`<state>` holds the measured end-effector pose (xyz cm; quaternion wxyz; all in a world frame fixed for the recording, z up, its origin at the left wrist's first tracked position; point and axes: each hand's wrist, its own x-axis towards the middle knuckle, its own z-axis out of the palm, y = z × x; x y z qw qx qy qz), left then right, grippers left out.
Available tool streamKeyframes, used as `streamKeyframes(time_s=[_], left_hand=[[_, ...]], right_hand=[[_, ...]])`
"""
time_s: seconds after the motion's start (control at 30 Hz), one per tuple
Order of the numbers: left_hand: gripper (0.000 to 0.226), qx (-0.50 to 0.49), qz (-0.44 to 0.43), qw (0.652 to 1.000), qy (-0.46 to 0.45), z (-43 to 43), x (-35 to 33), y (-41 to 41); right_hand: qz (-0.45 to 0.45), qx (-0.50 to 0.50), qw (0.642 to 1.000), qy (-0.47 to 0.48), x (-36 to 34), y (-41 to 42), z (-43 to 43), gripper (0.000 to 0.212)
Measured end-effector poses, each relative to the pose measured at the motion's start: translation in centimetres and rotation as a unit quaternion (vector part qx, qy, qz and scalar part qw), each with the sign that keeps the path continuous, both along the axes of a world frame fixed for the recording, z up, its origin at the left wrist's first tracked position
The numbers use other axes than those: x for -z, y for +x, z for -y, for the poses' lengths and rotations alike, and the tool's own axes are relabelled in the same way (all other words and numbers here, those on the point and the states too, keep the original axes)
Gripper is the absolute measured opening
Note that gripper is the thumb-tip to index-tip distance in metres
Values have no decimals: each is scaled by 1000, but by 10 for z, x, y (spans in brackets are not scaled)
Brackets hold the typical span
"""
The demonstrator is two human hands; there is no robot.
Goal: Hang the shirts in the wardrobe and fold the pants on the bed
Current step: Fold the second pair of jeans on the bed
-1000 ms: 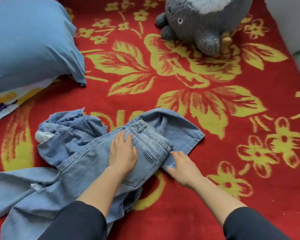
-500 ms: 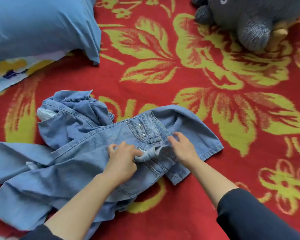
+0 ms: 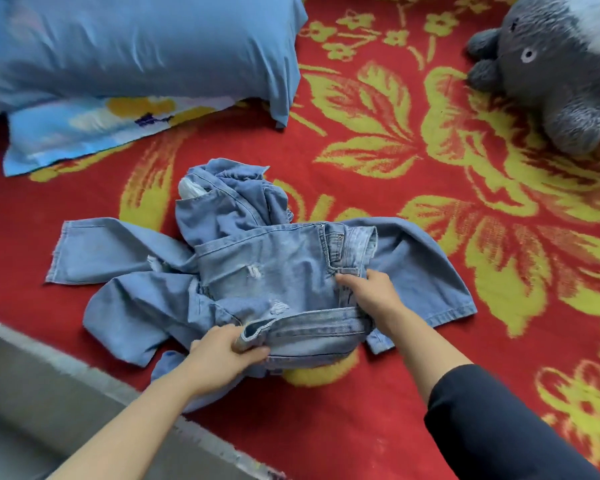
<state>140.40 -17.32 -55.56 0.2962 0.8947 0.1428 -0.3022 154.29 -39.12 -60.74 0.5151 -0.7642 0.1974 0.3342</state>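
No legible text — none anywhere.

Faded denim jeans [image 3: 274,271], matt and coarse-woven, show frayed white threads at the rips and a raw, fraying hem. Small metal rivets [image 3: 322,224] glint by the waistband, and a thin white cloth lining [image 3: 191,190] pokes from a pocket. The blanket [image 3: 430,375] under them is thick, matt, slightly fuzzy cloth. A pillow [image 3: 136,46] is cased in smooth cloth with a faint sheen, above a pillowcase [image 3: 84,126] of smooth printed cloth. The toy [image 3: 561,81] is shaggy plush. The sleeve [image 3: 499,427] is plain matt cloth.
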Motion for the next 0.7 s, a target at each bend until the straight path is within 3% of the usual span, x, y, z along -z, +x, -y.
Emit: streamKeyframes(time_s=[0.2,0.3,0.37,0.47,0.57,0.7], left_hand=[[23,-29,113,989,89,-15,-60,-12],[12,-101,209,969,87,-23,-106,-21],[19,-122,278,951,65,-26,-139,-26],[24,-194,356,913,-50,-16,-200,-24],[19,-263,390,849,-239,5,-261,-16],[19,-238,441,780,-375,40,-336,-7]], right_hand=[[28,86,987,130,-93,-20,11,19],[64,151,966,198,-149,-34,23,14],[94,185,947,244,-191,-45,26,16],[164,199,917,306,-263,-59,30,23],[233,188,888,348,-335,-72,43,29],[317,230,828,401,-424,-98,72,17]])
